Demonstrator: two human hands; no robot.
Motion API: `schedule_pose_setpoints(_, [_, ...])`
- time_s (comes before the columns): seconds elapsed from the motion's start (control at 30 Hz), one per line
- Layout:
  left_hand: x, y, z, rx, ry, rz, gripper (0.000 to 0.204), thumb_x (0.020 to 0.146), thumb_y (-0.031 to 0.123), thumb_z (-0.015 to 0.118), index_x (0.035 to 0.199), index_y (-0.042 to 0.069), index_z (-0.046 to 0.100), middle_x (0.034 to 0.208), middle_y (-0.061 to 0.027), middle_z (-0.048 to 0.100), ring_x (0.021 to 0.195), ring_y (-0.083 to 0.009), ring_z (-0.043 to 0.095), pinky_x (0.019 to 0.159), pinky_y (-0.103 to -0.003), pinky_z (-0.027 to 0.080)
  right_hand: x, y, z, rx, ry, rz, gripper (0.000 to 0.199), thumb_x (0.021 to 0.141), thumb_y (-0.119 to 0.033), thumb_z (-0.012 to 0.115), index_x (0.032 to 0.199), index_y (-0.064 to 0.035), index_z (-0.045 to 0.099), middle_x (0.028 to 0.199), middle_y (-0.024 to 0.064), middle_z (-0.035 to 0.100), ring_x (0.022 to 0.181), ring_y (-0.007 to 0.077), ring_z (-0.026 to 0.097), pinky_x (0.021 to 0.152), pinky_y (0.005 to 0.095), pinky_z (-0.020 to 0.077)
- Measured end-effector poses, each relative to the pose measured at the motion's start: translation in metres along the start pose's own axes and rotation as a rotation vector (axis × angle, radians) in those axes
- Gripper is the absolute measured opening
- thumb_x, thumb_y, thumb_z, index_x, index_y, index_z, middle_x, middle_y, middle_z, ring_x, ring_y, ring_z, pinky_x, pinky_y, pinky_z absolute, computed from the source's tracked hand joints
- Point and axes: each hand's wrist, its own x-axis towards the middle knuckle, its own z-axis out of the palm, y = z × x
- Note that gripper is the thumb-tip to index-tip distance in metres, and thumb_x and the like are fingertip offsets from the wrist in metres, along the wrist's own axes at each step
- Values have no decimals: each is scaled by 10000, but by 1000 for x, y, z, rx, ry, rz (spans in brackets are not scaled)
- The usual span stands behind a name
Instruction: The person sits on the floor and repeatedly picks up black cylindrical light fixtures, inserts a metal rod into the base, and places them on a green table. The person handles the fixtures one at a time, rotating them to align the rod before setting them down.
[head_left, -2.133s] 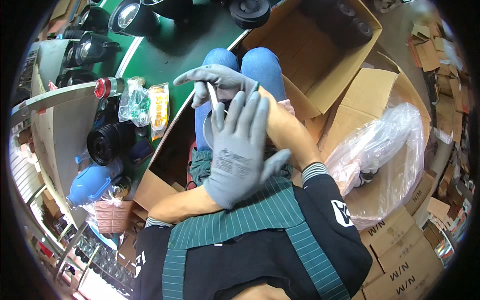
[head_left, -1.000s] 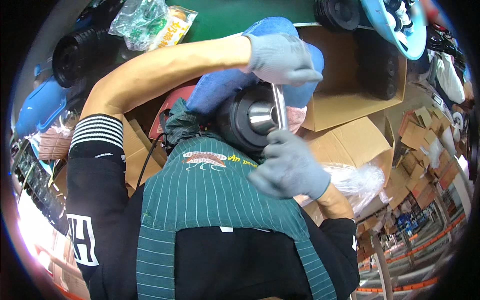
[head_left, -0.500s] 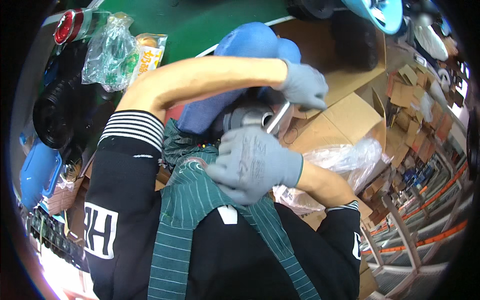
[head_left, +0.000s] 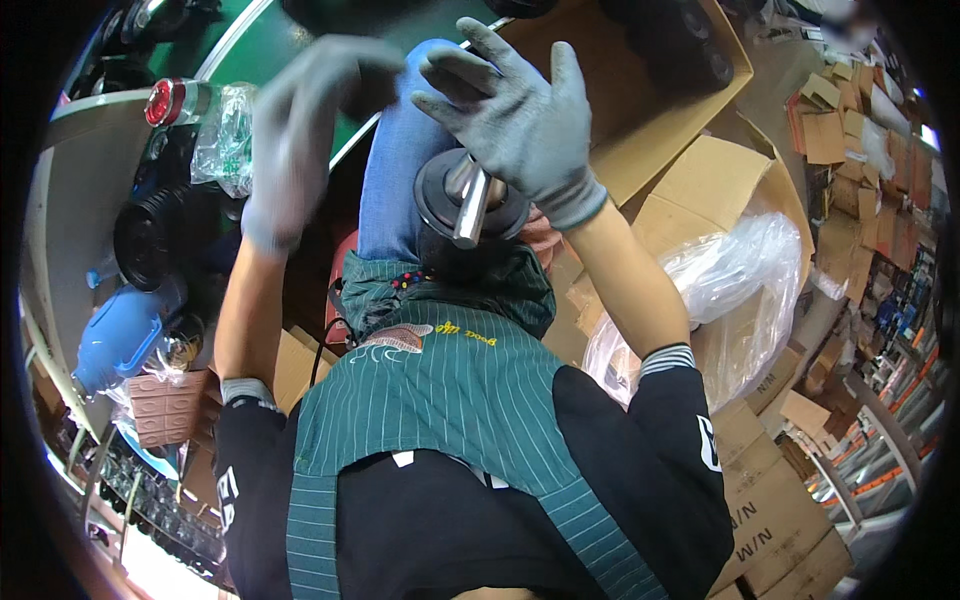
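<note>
A black round part (head_left: 432,200) with a shiny metal rod (head_left: 472,212) sticking out of it sits at my lap, above the green striped apron (head_left: 440,400). Just over it is my right hand (head_left: 540,125) in a grey glove, fingers spread, its lower edge close to the rod. Whether glove and rod touch, I cannot tell. To the left, over the edge of the green table, my gloved left hand (head_left: 305,130) is smeared by motion. A dark blurred shape (head_left: 372,92) shows by its fingers; its kind and whether it is held are unclear.
An open cardboard box (head_left: 640,150) with black parts is at the far right, with clear plastic wrap (head_left: 740,290) nearer me. At left are a red-lidded clear jar (head_left: 172,103), a plastic bag (head_left: 225,140), black round parts (head_left: 150,240) and a blue plastic container (head_left: 120,335).
My left hand has left the silver rod on the right and swung far left. My right hand has lifted away from my chest and opened. The black part with its rod now shows uncovered.
</note>
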Motion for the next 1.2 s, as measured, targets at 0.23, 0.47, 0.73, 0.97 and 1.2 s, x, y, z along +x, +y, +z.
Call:
schedule_pose_setpoints(0.23, [-33, 121, 79, 769, -129, -73, 638, 897, 370, 863, 1425, 60, 683, 877, -127, 714, 735, -271, 717, 667, -402, 564, 1, 9, 2, -90, 85, -52, 964, 1076, -781, 160, 1683, -52, 331, 1619, 302, 475, 1589, 451, 354, 1315, 651, 205])
schedule_pose_setpoints(0.47, [5, 119, 117, 1151, -554, -337, 446, 1001, 464, 652, 993, 44, 800, 892, -164, 785, 852, -312, 797, 704, -434, 606, 2, 10, -7, -77, 54, 1, 1027, 1050, -820, 152, 1765, -86, 80, 1753, 298, 286, 1660, 446, 210, 1340, 615, 85])
schedule_pose_setpoints(0.73, [-13, 50, 160, 1416, -257, -303, 323, 1015, 381, 639, 867, 135, 785, 810, -117, 788, 755, -306, 798, 608, -441, 596, 12, 3, -25, -225, -35, 31, 956, 1054, -767, 265, 1727, -90, 241, 1623, 304, 483, 1593, 397, 380, 1255, 562, 286])
schedule_pose_setpoints(0.97, [-29, 78, 132, 1281, -304, -310, 536, 994, 588, 687, 898, 62, 732, 770, -167, 760, 728, -326, 779, 656, -457, 600, 15, 11, -107, -2083, -436, -944, 236, 1070, -361, 528, 1026, -190, 685, 797, 100, 751, 836, 379, 734, 747, 490, 528])
schedule_pose_setpoints(1.2, [-30, 42, 82, 954, -450, -294, 553, 949, 565, 767, 897, 17, 713, 721, -234, 680, 701, -404, 724, 668, -500, 553, -24, 23, -82, -2254, -91, -582, 532, 1100, -420, 432, 824, -145, 795, 782, 157, 771, 748, 372, 767, 692, 525, 566])
